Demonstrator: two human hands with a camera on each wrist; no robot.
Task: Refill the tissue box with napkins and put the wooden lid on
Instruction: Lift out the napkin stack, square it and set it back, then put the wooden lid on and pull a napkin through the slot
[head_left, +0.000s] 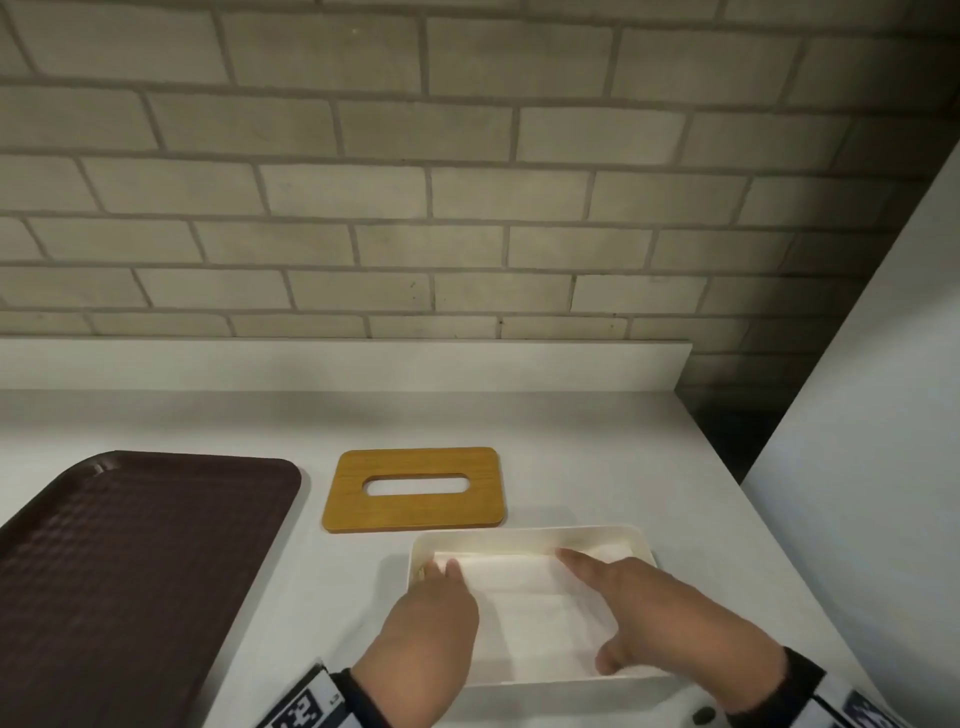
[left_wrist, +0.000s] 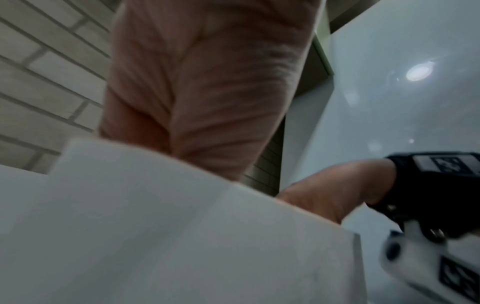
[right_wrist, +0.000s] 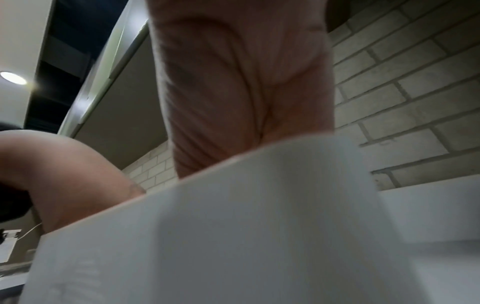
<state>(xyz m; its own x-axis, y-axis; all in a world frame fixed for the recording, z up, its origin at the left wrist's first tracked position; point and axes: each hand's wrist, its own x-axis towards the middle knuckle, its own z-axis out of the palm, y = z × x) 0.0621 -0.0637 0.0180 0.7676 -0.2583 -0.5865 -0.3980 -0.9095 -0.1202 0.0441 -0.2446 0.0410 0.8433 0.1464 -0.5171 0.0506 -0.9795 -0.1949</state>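
Observation:
A white tissue box stands open on the counter, near the front right. White napkins lie flat inside it. My left hand reaches over the box's left wall, its straight fingers resting on the napkins' left edge. My right hand lies flat across the napkins' right side, forefinger stretched toward the far wall. The wooden lid, with a long slot in its middle, lies flat on the counter just behind the box. In both wrist views the box wall hides the fingers; only the palms show.
A dark brown tray lies on the counter at the left. A brick wall rises behind a low white ledge. A white panel stands at the right, past the counter's edge.

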